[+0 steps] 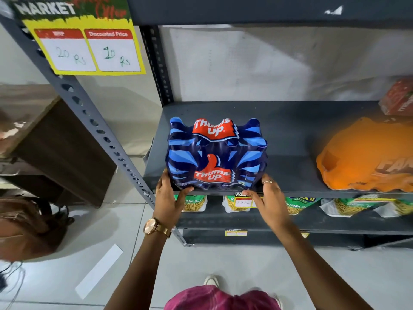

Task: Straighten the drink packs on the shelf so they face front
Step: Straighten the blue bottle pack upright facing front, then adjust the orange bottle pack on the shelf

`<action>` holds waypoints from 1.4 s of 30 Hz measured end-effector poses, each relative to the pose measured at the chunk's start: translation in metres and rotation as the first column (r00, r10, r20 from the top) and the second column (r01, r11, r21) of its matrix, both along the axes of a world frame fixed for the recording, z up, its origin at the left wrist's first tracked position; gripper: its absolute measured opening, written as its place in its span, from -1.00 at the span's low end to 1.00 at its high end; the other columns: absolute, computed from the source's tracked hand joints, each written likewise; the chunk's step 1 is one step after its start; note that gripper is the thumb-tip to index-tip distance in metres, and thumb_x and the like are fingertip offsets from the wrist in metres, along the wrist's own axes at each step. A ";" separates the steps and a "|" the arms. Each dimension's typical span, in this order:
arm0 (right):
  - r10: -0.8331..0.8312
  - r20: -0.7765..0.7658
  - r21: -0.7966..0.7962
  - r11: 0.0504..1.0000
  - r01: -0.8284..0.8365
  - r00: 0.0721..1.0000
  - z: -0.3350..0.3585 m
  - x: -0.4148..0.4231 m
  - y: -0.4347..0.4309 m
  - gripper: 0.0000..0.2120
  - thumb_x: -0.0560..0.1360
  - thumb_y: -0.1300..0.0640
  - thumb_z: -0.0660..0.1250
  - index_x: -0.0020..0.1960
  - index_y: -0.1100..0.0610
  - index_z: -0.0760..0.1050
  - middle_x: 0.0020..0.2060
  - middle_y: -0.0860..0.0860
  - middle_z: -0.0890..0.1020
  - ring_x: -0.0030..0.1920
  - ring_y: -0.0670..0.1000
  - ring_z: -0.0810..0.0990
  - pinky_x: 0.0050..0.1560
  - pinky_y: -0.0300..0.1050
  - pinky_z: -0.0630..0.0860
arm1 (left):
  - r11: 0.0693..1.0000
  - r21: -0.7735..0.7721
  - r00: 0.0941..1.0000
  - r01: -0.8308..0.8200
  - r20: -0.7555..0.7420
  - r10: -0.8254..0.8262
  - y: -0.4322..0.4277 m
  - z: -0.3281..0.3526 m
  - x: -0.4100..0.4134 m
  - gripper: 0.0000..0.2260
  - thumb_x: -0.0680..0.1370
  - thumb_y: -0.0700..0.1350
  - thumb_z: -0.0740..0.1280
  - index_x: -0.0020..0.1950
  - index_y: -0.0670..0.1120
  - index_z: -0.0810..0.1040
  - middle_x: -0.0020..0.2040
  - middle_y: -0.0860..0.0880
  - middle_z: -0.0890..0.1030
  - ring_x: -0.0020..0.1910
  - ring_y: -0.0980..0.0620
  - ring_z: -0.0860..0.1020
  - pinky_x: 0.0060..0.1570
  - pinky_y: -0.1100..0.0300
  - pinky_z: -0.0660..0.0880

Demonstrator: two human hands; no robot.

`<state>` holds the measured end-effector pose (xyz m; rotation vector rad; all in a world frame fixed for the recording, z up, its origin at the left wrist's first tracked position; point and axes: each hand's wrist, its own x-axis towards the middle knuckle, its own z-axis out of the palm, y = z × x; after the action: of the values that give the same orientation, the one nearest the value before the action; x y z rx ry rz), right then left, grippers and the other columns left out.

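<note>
A blue Thums Up drink pack (pixel 215 153) stands at the front left of the grey shelf (pixel 288 173), its red logo turned toward me. My left hand (pixel 169 195) grips its lower left corner, thumb on the front face. At the lower right corner my right hand (pixel 267 198), with a ring on one finger, holds the pack's edge. An orange drink pack (pixel 366 155) lies to the right on the same shelf, partly cut off by the frame edge.
A red pack (pixel 397 97) sits at the shelf's back right. Snack bags (pixel 237 203) fill the shelf below. A grey upright post (pixel 93 121) with a yellow price sign (pixel 89 48) stands at left, a wooden cabinet (pixel 60 148) beyond it.
</note>
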<state>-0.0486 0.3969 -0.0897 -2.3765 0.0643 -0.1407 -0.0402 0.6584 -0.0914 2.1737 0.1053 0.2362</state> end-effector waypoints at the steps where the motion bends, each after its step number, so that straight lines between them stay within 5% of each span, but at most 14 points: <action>1: 0.002 -0.008 0.007 1.000 -0.002 1.000 0.001 0.000 0.000 -0.47 0.44 0.00 0.44 0.31 0.20 0.39 0.22 0.18 0.59 0.22 0.20 0.57 0.18 0.10 0.55 | 1.000 0.007 1.000 -0.007 0.003 0.007 -0.001 0.001 0.000 -0.39 0.46 -0.11 0.43 0.41 -0.12 0.22 0.33 -0.17 0.47 0.32 -0.22 0.40 0.23 -0.19 0.46; 4: 0.068 -0.035 0.042 0.997 -0.066 0.997 0.010 0.000 -0.003 -0.38 0.43 -0.05 0.43 0.39 0.18 0.34 0.30 0.16 0.56 0.32 0.20 0.51 0.29 0.14 0.51 | 1.000 -0.014 1.000 -0.016 0.019 0.016 -0.012 0.004 -0.003 -0.31 0.49 -0.04 0.38 0.49 -0.14 0.09 0.42 -0.19 0.36 0.41 -0.23 0.31 0.31 -0.32 0.34; 7: 0.174 -0.004 0.206 0.964 -0.170 0.985 0.020 -0.009 -0.018 -0.18 0.39 -0.10 0.45 0.53 -0.07 0.14 0.48 -0.03 0.38 0.46 0.00 0.35 0.43 -0.05 0.36 | 0.988 -0.033 0.979 -0.152 0.130 0.156 -0.037 0.006 -0.023 -0.09 0.45 0.29 0.27 0.54 -0.12 -0.16 0.56 -0.21 0.03 0.53 -0.23 0.03 0.45 -0.29 0.03; 9: -0.006 0.184 0.346 0.936 -0.059 0.983 0.026 -0.025 -0.046 -0.23 0.40 -0.12 0.45 0.48 -0.28 0.12 0.46 -0.11 0.36 0.46 -0.12 0.33 0.42 -0.25 0.30 | 0.986 0.061 0.920 -0.154 0.373 0.121 -0.069 0.006 -0.041 -0.14 0.47 0.27 0.25 0.54 -0.06 -0.18 0.56 -0.21 -0.05 0.54 -0.21 -0.05 0.48 -0.23 -0.01; 11: -0.309 0.403 0.438 0.892 0.115 0.861 0.028 -0.044 -0.094 -0.42 0.41 -0.10 0.48 0.35 -0.29 0.30 0.33 0.01 0.52 0.33 -0.05 0.50 0.32 -0.26 0.41 | 0.981 0.195 0.809 -0.009 0.578 -0.108 -0.115 0.005 -0.054 -0.21 0.52 0.08 0.32 0.54 -0.04 -0.13 0.57 -0.13 -0.03 0.53 -0.23 0.01 0.47 -0.19 0.04; 13: -0.538 0.510 0.517 0.815 0.260 0.671 0.030 -0.054 -0.157 -0.51 0.40 -0.01 0.52 0.23 -0.20 0.38 0.18 0.20 0.57 0.14 0.12 0.57 0.19 -0.01 0.53 | 0.947 0.253 0.748 0.198 0.585 -0.313 -0.172 0.010 -0.059 -0.24 0.52 0.01 0.34 0.54 -0.06 -0.07 0.57 -0.10 0.01 0.53 -0.24 0.04 0.48 -0.15 0.09; 15: -0.611 0.533 0.538 0.779 0.323 0.585 0.029 -0.055 -0.218 -0.47 0.39 0.08 0.55 0.23 -0.18 0.36 0.12 0.22 0.53 0.08 0.13 0.56 0.14 0.13 0.54 | 0.903 0.262 0.761 0.340 0.487 -0.428 -0.224 0.018 -0.053 -0.27 0.54 0.04 0.32 0.54 -0.10 -0.04 0.55 -0.19 0.07 0.54 -0.26 -0.01 0.49 -0.12 0.09; 17: -0.572 0.492 0.475 0.808 0.349 0.656 0.027 -0.055 -0.273 -0.38 0.36 0.03 0.56 0.28 -0.21 0.32 0.18 0.07 0.47 0.15 0.00 0.52 0.21 -0.03 0.51 | 0.899 0.230 0.834 0.372 0.342 -0.432 -0.274 0.022 -0.039 -0.23 0.52 0.13 0.30 0.54 -0.10 -0.08 0.56 -0.16 0.05 0.55 -0.20 -0.10 0.50 -0.07 0.03; 21: -0.395 0.236 0.292 0.900 0.323 0.888 0.014 -0.036 -0.350 0.00 0.17 -0.10 0.61 0.46 0.13 0.22 0.43 0.13 0.37 0.43 0.10 0.36 0.44 -0.02 0.31 | 0.929 0.158 0.941 0.336 -0.007 -0.339 -0.341 0.012 -0.003 -0.01 0.35 0.36 0.32 0.55 -0.08 -0.10 0.55 -0.12 0.10 0.55 -0.08 -0.04 0.50 0.03 -0.20; 24: -0.111 -0.047 0.110 0.987 0.115 0.993 0.013 -0.018 -0.378 -0.18 0.18 -0.22 0.50 0.27 0.21 0.41 0.21 0.16 0.61 0.31 0.21 0.50 0.25 0.10 0.46 | 0.922 0.304 0.968 0.239 0.005 -0.252 -0.357 -0.002 0.003 -0.10 0.32 0.42 0.22 0.47 -0.14 0.23 0.44 -0.18 0.39 0.53 -0.03 0.12 0.46 0.10 -0.30; 26: -0.032 -0.122 0.037 0.999 0.037 0.992 0.012 -0.013 -0.383 -0.30 0.21 -0.25 0.46 0.12 0.24 0.49 0.07 0.22 0.66 0.18 0.26 0.59 0.03 -0.01 0.51 | 0.937 0.292 0.974 0.191 0.059 -0.217 -0.359 -0.004 0.000 -0.22 0.35 0.40 0.18 0.38 -0.12 0.37 0.35 -0.19 0.51 0.49 -0.03 0.24 0.44 0.17 -0.30; 32: 0.054 -0.075 -0.006 0.998 -0.055 0.996 0.007 -0.011 -0.379 -0.33 0.35 -0.11 0.47 0.28 0.31 0.46 0.35 0.28 0.49 0.44 0.33 0.35 0.35 0.22 0.43 | 0.950 0.266 0.975 0.162 0.104 -0.196 -0.358 -0.003 -0.007 -0.50 0.46 0.18 0.20 0.11 -0.23 0.52 0.01 -0.14 0.68 0.08 -0.13 0.61 0.48 -0.08 -0.03; 38: 0.137 0.052 -0.178 0.976 -0.126 0.989 0.003 -0.014 -0.377 -0.49 0.42 0.04 0.47 0.21 0.37 0.52 0.31 0.31 0.54 0.44 0.38 0.33 0.43 0.11 0.13 | 0.965 0.250 0.967 0.075 0.217 -0.131 -0.356 -0.005 -0.015 -0.75 0.46 -0.14 0.31 0.03 -0.28 0.53 -0.12 -0.23 0.67 0.12 0.00 0.35 0.36 0.01 0.12; 42: 0.129 0.067 -0.188 0.975 -0.115 0.989 -0.001 -0.014 -0.376 -0.40 0.47 -0.16 0.30 0.19 0.37 0.53 0.25 0.32 0.58 0.35 0.45 0.42 0.35 0.19 0.18 | 0.963 0.252 0.979 0.091 0.154 -0.133 -0.352 -0.010 -0.011 -0.75 0.48 -0.12 0.30 0.06 -0.26 0.53 -0.11 -0.20 0.66 0.05 -0.07 0.50 0.39 -0.11 0.21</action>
<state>-0.0623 0.0206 -0.0909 -2.5484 -0.1378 -0.1880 -0.0515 0.3065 -0.1009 2.3836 -0.1521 0.3851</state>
